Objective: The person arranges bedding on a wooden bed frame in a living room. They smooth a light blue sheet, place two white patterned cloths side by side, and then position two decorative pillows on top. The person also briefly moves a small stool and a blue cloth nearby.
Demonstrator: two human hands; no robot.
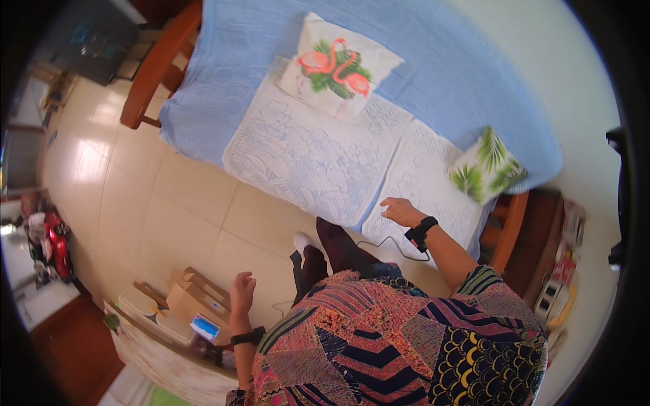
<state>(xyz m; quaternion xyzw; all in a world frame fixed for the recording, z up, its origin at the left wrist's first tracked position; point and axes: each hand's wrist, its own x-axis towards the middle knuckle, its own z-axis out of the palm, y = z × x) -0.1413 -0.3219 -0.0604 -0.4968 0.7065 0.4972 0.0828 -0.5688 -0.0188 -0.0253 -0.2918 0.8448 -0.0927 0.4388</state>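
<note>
My right hand (401,211) is held out over a white quilted seat cover (406,172), thumb and fingers apart, with nothing in it. I cannot tell whether it touches the cover. Low at my other side, my left hand (242,293) is loosely curled and bare, nearest to a brown cardboard box (190,304). A larger white cover (315,147) with a raised flower pattern lies on a blue cloth (231,61) over a wooden bench. On it rests a flamingo cushion (335,68). A leaf-print cushion (487,165) sits at the right end.
A dark cable (401,251) runs from near my legs below my right hand. Wooden armrests (160,66) stick out at the bench's ends. Behind the box stands a marble-look surface (157,360). A blue-and-white packet (204,326) lies by the box. Tiled floor (193,198) stretches left.
</note>
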